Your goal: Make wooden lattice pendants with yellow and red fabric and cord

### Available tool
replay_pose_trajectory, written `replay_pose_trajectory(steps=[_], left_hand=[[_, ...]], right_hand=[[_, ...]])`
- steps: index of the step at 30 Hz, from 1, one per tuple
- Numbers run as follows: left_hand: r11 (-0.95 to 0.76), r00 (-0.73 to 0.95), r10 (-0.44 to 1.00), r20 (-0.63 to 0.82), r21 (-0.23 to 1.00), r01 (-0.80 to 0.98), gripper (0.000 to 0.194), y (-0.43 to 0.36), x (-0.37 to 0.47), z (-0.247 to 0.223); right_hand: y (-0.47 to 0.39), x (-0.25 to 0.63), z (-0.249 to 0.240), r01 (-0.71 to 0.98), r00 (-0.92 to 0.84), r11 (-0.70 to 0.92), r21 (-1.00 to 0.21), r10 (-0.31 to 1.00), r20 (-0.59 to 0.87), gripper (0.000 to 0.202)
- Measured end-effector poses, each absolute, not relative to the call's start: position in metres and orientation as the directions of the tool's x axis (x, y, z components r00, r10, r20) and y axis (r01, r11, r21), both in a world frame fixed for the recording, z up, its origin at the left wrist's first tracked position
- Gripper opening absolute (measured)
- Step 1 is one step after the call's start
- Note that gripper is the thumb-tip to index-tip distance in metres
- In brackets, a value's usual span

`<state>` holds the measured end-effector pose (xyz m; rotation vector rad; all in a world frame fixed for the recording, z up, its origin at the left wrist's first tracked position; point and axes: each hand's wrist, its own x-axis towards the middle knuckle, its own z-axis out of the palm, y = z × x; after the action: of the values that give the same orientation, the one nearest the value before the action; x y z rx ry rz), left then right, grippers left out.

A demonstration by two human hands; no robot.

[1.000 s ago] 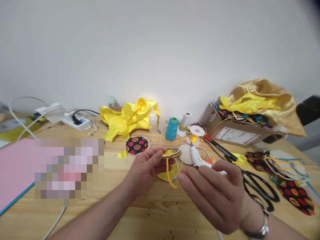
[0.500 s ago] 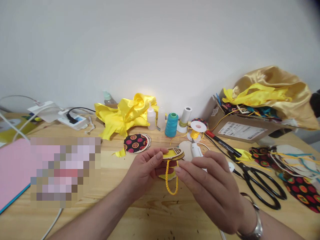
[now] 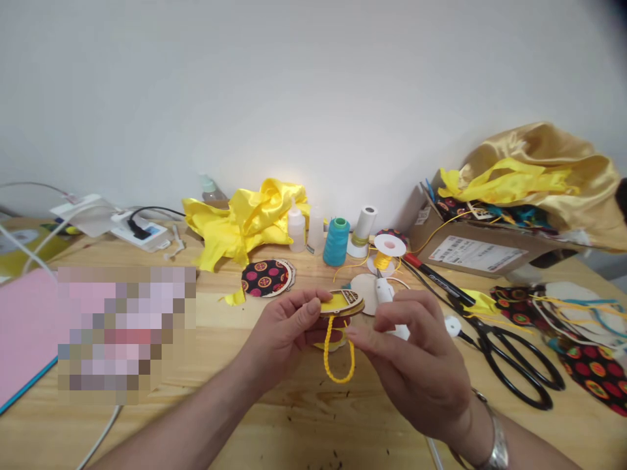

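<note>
My left hand (image 3: 291, 326) is closed on a flat wooden ornament (image 3: 344, 303) with a cut-out pattern and yellow fabric inside, tilted so I see it nearly edge-on. From its underside hangs a loop of braided yellow cord (image 3: 339, 377). The thumb and forefinger of my right hand (image 3: 416, 359) pinch the cord near its free end, just below the ornament's edge. A white glue gun (image 3: 385, 294) lies behind my right hand and is partly hidden by it. A yellow piece on the table shows below my left fingers.
Behind my hands stand a teal thread cone (image 3: 336, 243), a spool of yellow thread (image 3: 388, 251) and a squeeze bottle (image 3: 296, 230). Black scissors (image 3: 514, 365) and a marker (image 3: 441, 281) lie to the right, before a cardboard box (image 3: 470, 251). Yellow satin (image 3: 245, 222) is heaped at back left.
My right hand has shifted slightly right and turned, its fingers curling more. The cord loop has widened. My left hand and the ornament have barely moved.
</note>
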<state>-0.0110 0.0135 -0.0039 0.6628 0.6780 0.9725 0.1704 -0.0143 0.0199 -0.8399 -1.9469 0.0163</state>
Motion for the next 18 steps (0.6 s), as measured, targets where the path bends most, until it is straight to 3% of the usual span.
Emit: replay_pose_trajectory(steps=[11,18], left_hand=[[0.393,0.403,0.895,-0.19,0.761,-0.515,0.022,0.014,-0.01,-0.004],[0.4,0.388,0.897,-0.21,0.759,-0.514,0.025,0.014,-0.008,-0.001]], right_hand=[[-0.009,0.166,0.01,0.431,-0.092,0.642,-0.634,0.73,0.677,0.025],[-0.009,0.165,0.009,0.398,-0.084,0.647,-0.65,0.731,0.677,0.022]])
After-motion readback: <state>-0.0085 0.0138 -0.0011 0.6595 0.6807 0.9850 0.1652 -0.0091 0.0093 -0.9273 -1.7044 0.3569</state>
